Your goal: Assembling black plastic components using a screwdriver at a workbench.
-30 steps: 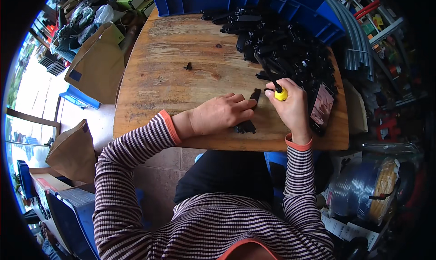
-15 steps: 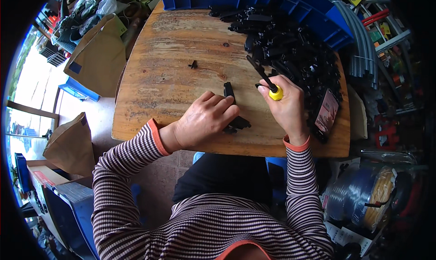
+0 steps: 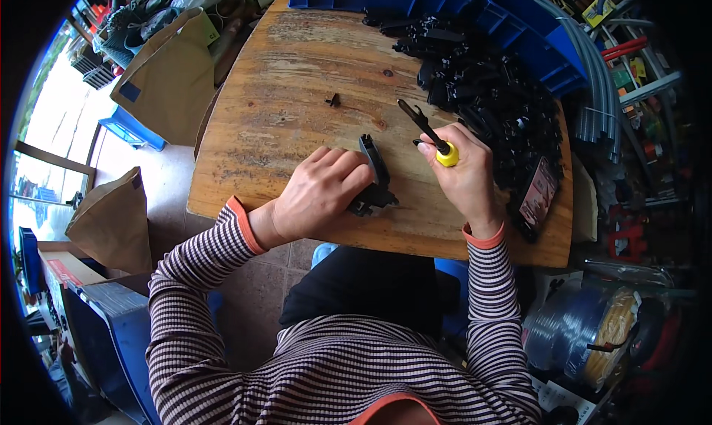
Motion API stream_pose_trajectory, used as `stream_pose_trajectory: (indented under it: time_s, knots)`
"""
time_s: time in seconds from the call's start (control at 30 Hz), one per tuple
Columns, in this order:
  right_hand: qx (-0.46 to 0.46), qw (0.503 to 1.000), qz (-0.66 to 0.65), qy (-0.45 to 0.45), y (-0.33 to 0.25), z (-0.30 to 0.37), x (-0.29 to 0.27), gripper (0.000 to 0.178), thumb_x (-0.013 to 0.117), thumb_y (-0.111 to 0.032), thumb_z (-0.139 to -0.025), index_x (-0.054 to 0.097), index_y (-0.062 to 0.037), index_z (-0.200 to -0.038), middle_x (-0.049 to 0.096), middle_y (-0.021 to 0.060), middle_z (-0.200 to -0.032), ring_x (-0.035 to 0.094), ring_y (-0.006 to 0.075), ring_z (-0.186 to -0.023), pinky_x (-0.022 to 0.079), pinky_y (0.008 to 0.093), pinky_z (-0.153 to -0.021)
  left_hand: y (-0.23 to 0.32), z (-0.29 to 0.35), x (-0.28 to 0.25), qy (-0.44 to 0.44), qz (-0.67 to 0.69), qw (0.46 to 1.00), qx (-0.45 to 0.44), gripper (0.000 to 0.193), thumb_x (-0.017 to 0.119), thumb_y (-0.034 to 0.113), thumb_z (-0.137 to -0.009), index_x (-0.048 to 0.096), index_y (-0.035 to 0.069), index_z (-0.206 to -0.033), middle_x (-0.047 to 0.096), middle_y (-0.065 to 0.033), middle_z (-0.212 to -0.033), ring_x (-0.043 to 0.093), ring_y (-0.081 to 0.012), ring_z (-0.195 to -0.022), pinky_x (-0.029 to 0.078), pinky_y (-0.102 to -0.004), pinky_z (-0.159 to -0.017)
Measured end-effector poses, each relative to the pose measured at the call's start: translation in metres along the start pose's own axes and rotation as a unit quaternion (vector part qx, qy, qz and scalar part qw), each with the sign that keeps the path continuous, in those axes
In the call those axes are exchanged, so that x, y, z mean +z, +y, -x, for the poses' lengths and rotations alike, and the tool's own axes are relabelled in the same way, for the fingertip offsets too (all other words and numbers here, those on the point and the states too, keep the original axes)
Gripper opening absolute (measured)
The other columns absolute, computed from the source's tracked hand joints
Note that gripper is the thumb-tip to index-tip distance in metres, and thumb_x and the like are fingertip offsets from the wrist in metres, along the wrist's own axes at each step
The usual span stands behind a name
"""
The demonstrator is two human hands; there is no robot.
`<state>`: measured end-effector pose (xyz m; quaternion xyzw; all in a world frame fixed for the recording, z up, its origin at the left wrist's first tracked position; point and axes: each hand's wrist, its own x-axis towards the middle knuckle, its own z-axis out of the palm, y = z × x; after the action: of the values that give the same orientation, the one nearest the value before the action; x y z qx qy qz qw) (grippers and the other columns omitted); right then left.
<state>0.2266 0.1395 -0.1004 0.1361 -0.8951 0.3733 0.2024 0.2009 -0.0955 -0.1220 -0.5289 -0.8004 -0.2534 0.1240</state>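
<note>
On the wooden table (image 3: 274, 128), near its front edge, lies a long black plastic part (image 3: 376, 158). My left hand (image 3: 319, 191) is closed over its left side, fingers curled, hiding some of it. Beside its lower end sits another dark piece (image 3: 378, 199), partly under the same hand. To the right, my right hand (image 3: 466, 169) grips a screwdriver with a yellow handle (image 3: 448, 155). Its dark shaft (image 3: 423, 124) points up and left, clear of the part. Something small and black shows at the right fingertips, too little of it to name. A small black piece (image 3: 333, 100) lies alone farther back.
Many similar black parts (image 3: 482, 84) are heaped at the table's back right, against blue plastic bins (image 3: 526, 35). A phone (image 3: 538, 195) lies by the right edge. Cardboard pieces (image 3: 167, 84) stand left of the table; coiled tubing (image 3: 571, 328) sits at the lower right.
The view has shifted slightly. My left hand has moved a little left along with the black part, whose upper end now shows more. The screwdriver stays in my right hand, its shaft tilted slightly lower.
</note>
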Motion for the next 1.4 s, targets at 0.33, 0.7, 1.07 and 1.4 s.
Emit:
stream_pose_trajectory:
  time_s: [0.33, 0.7, 1.07, 1.4]
  knots:
    - [-0.002, 1.0, 0.021, 0.02, 0.011, 0.003, -0.004, 0.01, 0.069, -0.001, -0.082, 0.062, 0.0008, -0.088, 0.063, 0.0093, -0.081, 0.062, 0.0186, -0.071, 0.048, 0.0269, -0.064, 0.003, -0.043, 0.041, -0.068, 0.062, 0.993, 0.074, 0.044, 0.07, 0.012, -0.064, 0.054, 0.003, -0.103, 0.056, -0.0166, -0.117, 0.059, -0.0326, -0.102, 0.048, -0.0409, -0.089]
    - [-0.041, 0.991, 0.13, -0.013, 0.016, 0.008, -0.008, 0.012, 0.064, 0.004, -0.073, 0.059, -0.0001, -0.083, 0.059, 0.0134, -0.08, 0.062, 0.0318, -0.073, 0.049, 0.0385, -0.062, 0.006, -0.054, 0.044, -0.049, 0.057, 0.992, 0.104, 0.042, 0.065, 0.006, -0.065, 0.054, 0.0, -0.105, 0.056, -0.018, -0.116, 0.058, -0.0332, -0.104, 0.048, -0.0407, -0.089]
    - [-0.028, 0.992, 0.083, -0.086, 0.022, -0.012, -0.027, 0.008, 0.067, -0.004, -0.078, 0.061, -0.0013, -0.084, 0.062, 0.0122, -0.076, 0.065, 0.0249, -0.071, 0.052, 0.0354, -0.064, 0.012, -0.053, 0.042, -0.041, 0.001, 0.99, 0.134, 0.034, 0.059, 0.006, -0.07, 0.053, 0.0, -0.103, 0.057, -0.0192, -0.115, 0.058, -0.0305, -0.109, 0.047, -0.0376, -0.088]
    - [0.032, 0.941, -0.326, 0.09, 0.031, -0.027, 0.026, 0.012, 0.069, -0.007, -0.086, 0.059, -0.0056, -0.093, 0.064, 0.002, -0.076, 0.061, 0.0071, -0.067, 0.05, 0.0218, -0.059, 0.007, -0.055, 0.035, -0.046, 0.018, 0.99, 0.133, 0.034, 0.059, 0.006, -0.07, 0.054, 0.001, -0.103, 0.057, -0.0181, -0.117, 0.056, -0.0313, -0.113, 0.048, -0.0385, -0.087]
